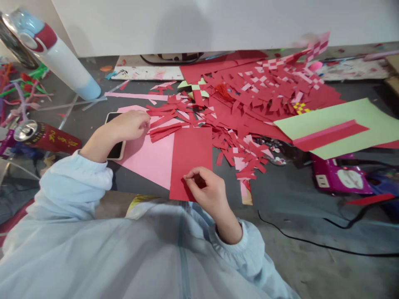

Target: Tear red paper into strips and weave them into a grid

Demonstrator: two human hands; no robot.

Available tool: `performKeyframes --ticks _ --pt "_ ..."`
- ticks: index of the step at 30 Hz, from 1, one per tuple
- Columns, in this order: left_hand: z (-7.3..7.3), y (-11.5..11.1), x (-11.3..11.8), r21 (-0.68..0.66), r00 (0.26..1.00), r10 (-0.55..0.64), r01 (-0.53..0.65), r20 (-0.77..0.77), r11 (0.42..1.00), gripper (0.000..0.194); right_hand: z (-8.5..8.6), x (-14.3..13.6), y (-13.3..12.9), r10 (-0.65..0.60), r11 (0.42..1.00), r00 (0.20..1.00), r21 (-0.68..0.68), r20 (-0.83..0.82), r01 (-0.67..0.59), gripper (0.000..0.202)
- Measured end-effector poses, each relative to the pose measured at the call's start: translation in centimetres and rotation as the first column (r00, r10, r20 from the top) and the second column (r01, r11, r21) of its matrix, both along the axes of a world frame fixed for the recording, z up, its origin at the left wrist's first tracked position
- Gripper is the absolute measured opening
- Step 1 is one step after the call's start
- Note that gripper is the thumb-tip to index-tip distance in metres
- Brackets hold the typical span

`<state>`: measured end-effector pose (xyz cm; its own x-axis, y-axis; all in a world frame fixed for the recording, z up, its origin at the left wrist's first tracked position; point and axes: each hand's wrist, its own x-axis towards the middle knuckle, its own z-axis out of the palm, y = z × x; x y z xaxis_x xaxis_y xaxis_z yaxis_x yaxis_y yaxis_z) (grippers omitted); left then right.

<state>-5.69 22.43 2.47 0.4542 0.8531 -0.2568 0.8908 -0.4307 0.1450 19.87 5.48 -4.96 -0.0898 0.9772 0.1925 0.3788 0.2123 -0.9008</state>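
Observation:
A red sheet of paper (pixel 192 158) lies in front of me, overlapping a pink sheet (pixel 149 158) on its left. Over the red sheet, my right hand (pixel 208 189) has thumb and forefinger pinched together; whether anything thin is between them cannot be made out. My left hand (pixel 132 123) is bent over the pink sheet with its fingers curled in. Its fingertips are mostly hidden, close to a bundle of folded red strips (pixel 166 132). A phone (pixel 116 151) lies partly under my left wrist and the pink sheet.
Red and pink paper scraps (pixel 249 104) are heaped at the back. A light green sheet (pixel 339 124) with a red strip lies right, above a purple packet (pixel 341 176). On the left stand a white and blue bottle (pixel 67 62) and a red can (pixel 51 137). A black cable (pixel 311 245) hangs at right.

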Motion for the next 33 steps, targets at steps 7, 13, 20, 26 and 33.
performKeyframes --ticks 7,13,20,26,33 --pt "-0.6 1.0 -0.1 0.148 0.999 -0.047 0.045 0.012 0.988 0.041 -0.3 -0.1 0.1 0.001 1.0 1.0 0.024 0.0 -0.001 0.008" --pt "-1.8 3.2 -0.3 0.113 0.993 -0.092 0.1 -0.069 0.989 0.043 -0.4 -0.3 0.1 0.0 1.0 1.0 0.0 0.003 0.0 0.008" --pt "-1.1 3.0 -0.3 0.19 0.992 -0.085 0.102 -0.093 0.976 0.037 -0.5 -0.1 0.1 0.003 0.999 1.0 0.037 0.017 -0.003 0.009" --pt "0.1 1.9 -0.4 0.208 0.991 -0.095 0.114 -0.1 0.971 0.028 -0.3 -0.1 0.1 0.003 1.0 1.0 0.027 0.007 -0.003 0.009" --pt "1.9 -2.3 0.9 0.129 0.978 -0.185 0.196 -0.094 0.972 0.024 -0.2 -0.2 0.1 -0.013 1.0 1.0 0.009 0.004 0.013 0.007"
